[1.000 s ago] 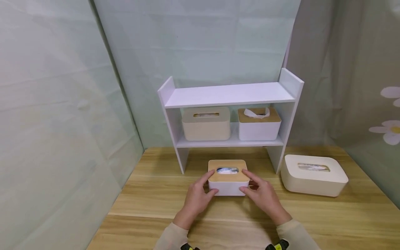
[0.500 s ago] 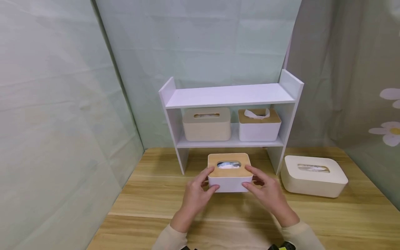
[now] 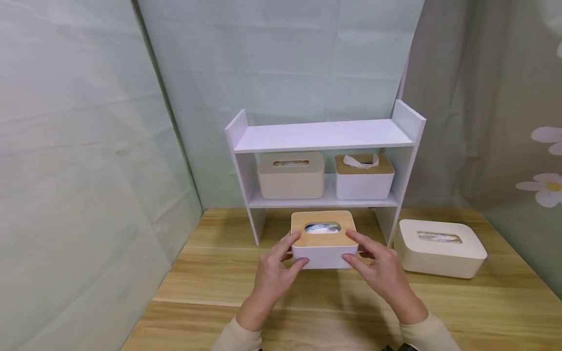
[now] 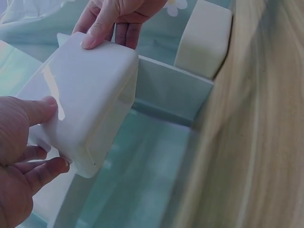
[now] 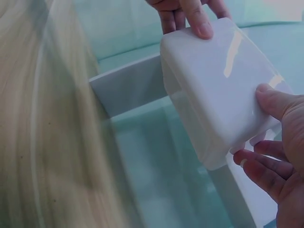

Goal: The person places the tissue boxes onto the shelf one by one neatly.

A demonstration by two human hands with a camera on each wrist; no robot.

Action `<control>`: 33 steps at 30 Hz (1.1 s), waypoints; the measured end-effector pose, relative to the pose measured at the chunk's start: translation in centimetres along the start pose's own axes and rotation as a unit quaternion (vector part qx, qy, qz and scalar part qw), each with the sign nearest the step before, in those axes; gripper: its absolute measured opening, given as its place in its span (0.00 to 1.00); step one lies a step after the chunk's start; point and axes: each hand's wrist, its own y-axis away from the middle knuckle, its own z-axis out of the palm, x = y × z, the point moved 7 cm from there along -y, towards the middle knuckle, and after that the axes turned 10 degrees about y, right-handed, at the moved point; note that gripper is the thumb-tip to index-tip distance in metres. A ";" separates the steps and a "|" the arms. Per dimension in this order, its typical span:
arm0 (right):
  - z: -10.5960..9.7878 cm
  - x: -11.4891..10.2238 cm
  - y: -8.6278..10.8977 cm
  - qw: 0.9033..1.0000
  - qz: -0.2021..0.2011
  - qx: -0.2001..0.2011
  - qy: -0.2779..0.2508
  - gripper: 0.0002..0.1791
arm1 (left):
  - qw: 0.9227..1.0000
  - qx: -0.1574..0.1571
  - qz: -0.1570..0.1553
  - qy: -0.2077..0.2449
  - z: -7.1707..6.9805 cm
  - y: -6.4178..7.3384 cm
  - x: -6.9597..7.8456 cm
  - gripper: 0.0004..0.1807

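Observation:
A small white tissue box [image 3: 325, 257] with a light wooden lid is held in front of the white shelf, raised off the table. A slot in its lid shows the tissue pack inside. My left hand [image 3: 274, 273] grips its left end, thumb on the near side and fingers above and behind. At the opposite end, my right hand [image 3: 383, 274] holds it the same way. In the left wrist view the smooth white near wall of the tissue box [image 4: 85, 80] faces the camera, and its underside is seen at an angle.
Behind stands a white two-tier shelf [image 3: 325, 135]. Its lower tier bears a beige tissue box [image 3: 291, 184] on the left and a white, wood-lidded tissue box [image 3: 364, 185] on the right. A cream tissue box [image 3: 443, 257] sits on the wooden table [image 3: 197, 292] at right.
Both hands have raised the small tissue box off the table and carried it slightly toward the shelf. It looks larger in the head view. The other boxes stay in place.

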 end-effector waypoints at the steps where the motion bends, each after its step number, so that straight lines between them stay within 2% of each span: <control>1: -0.1 -0.1 -0.1 1.000 0.001 -0.001 -0.003 0.32 | 1.000 0.000 0.002 -0.001 -0.1 -0.1 0.2 0.34; 6: -1.3 -0.9 -1.0 1.000 -0.002 0.004 -0.009 0.32 | 1.000 -0.005 0.018 -0.004 -0.5 -1.3 1.5 0.34; 18: -6.1 -3.7 -4.8 0.998 -0.039 0.021 0.041 0.35 | 0.998 -0.018 0.058 -0.017 -1.6 -5.8 6.1 0.33; 22: -7.2 -4.0 -6.3 0.998 -0.036 0.022 0.046 0.35 | 0.997 -0.016 0.066 -0.020 -1.8 -7.4 6.8 0.32; 29: -8.3 -4.0 -8.3 0.997 -0.030 0.001 0.078 0.36 | 0.997 -0.028 0.060 -0.025 -1.8 -9.7 7.8 0.31; 33: -8.9 -4.0 -9.4 0.996 -0.034 0.004 0.088 0.37 | 0.997 -0.030 0.065 -0.019 -1.8 -11.0 8.2 0.31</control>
